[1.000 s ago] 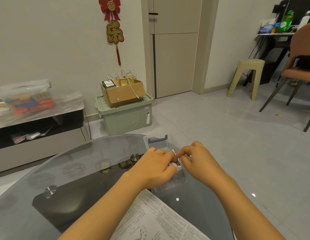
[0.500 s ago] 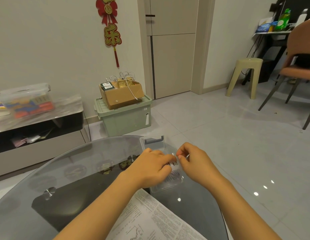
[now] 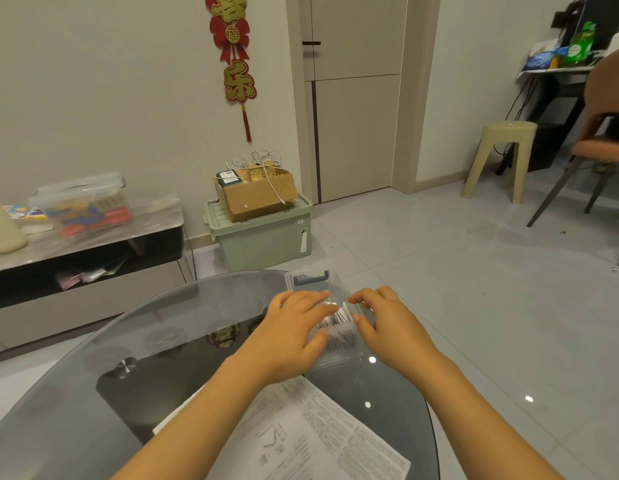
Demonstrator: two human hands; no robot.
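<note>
Nearest, below the wrists and between the two forearms, a white printed paper sheet lies flat on the round smoked-glass table. Just beyond it, under both hands, sits the small clear rectangular plastic box, close to the table's far edge. Its hinged clear lid stands open past the fingertips.

The left hand lies spread over the left half of the box. Its fingers are fairly straight and rest on the pale, blurred contents, and the thumb lies along the near side. The right hand is at the right wall of the box, with forefinger and thumb curled towards each other and a narrow gap between them. I cannot tell whether they pinch anything there.

Farther off, straight beyond the left hand, a pale green plastic storage bin stands on the floor with an open brown cardboard box on its lid. Well to the left of the left hand is a low marble-topped bench carrying a clear plastic tub of coloured items. High on the wall above the bin hangs a red and gold paper ornament. Far to the right of the right hand stand a beige plastic stool and a brown padded chair.
</note>
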